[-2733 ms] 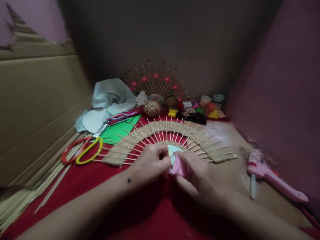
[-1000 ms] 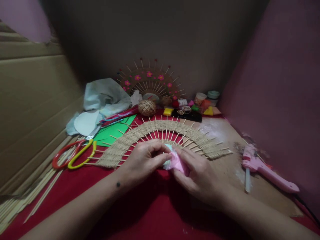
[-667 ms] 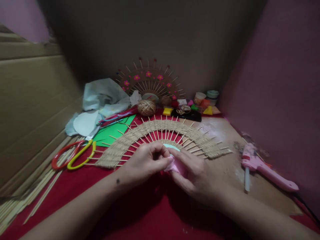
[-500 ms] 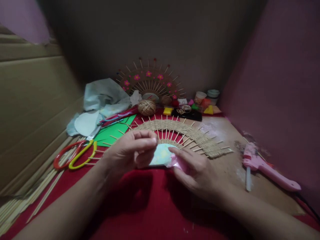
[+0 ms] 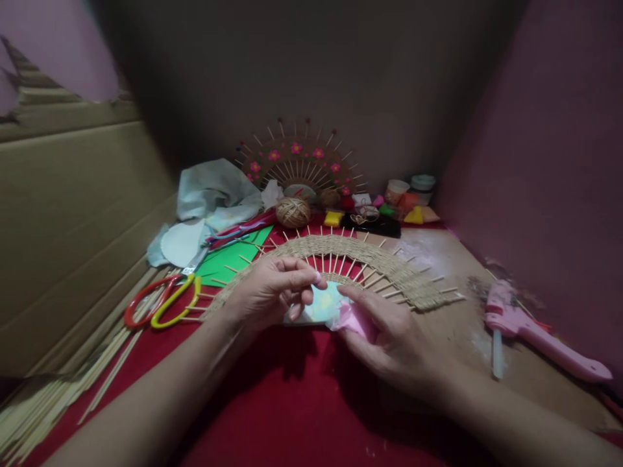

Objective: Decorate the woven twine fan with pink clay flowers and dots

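Note:
My left hand (image 5: pixel 280 288) hovers above the half-round base of a woven fan (image 5: pixel 335 244), thumb and forefinger pinched together. A pale pink spot shows at the fingertips; whether it is a nail or a small bit of something I cannot tell. My right hand (image 5: pixel 387 331) grips a pink packet (image 5: pixel 357 321) in clear plastic, its soft-looking filling bulging between thumb and fingers. Pale blue patterned cloth (image 5: pixel 325 301) covers the fan's base, just beyond both hands. Thin sticks radiate from the base through the woven band.
Scissors (image 5: pixel 176 301) with red and yellow handles lie left, by bamboo sticks (image 5: pixel 78 395). A pink glue gun (image 5: pixel 530 324) rests right on a brown board (image 5: pixel 438 363). Behind are a twine ball (image 5: pixel 293 212), a flowered fan (image 5: pixel 296 149) and coloured packets (image 5: pixel 415 215).
My left hand has turned slightly and its fingertips have shifted towards my right hand. The right hand keeps its hold on the pink packet. The whole view has moved a little.

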`<state>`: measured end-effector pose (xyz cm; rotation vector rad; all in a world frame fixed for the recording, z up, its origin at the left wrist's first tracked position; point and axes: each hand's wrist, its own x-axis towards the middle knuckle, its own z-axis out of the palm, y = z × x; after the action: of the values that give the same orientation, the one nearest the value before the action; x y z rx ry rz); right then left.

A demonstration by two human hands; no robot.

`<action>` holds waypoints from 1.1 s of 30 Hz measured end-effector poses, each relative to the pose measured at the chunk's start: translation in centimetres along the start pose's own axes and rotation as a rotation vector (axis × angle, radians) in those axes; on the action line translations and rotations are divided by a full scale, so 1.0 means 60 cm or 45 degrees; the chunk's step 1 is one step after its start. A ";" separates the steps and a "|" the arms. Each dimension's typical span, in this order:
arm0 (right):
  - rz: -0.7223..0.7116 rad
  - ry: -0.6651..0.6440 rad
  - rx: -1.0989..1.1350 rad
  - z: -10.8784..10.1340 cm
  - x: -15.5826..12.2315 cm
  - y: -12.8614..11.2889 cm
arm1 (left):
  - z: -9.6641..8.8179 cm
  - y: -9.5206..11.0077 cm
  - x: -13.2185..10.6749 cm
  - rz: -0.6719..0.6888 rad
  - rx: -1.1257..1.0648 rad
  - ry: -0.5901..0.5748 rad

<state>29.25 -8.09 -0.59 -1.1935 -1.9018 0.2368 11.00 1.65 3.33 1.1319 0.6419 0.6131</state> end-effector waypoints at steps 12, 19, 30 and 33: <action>-0.025 0.042 -0.038 0.001 0.000 -0.003 | 0.014 -0.005 0.003 0.106 -0.218 -0.028; 0.000 0.030 -0.035 0.003 -0.001 -0.001 | 0.008 -0.011 0.000 0.064 -0.186 -0.007; -0.018 0.053 -0.006 0.000 -0.001 0.001 | 0.007 -0.008 0.006 0.123 -0.206 -0.051; -0.019 0.057 -0.015 0.001 -0.002 0.001 | 0.003 -0.010 0.006 0.091 -0.142 -0.036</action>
<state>29.26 -8.12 -0.71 -1.1826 -1.8746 0.1900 11.45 1.60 2.75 1.0609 0.5382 0.6847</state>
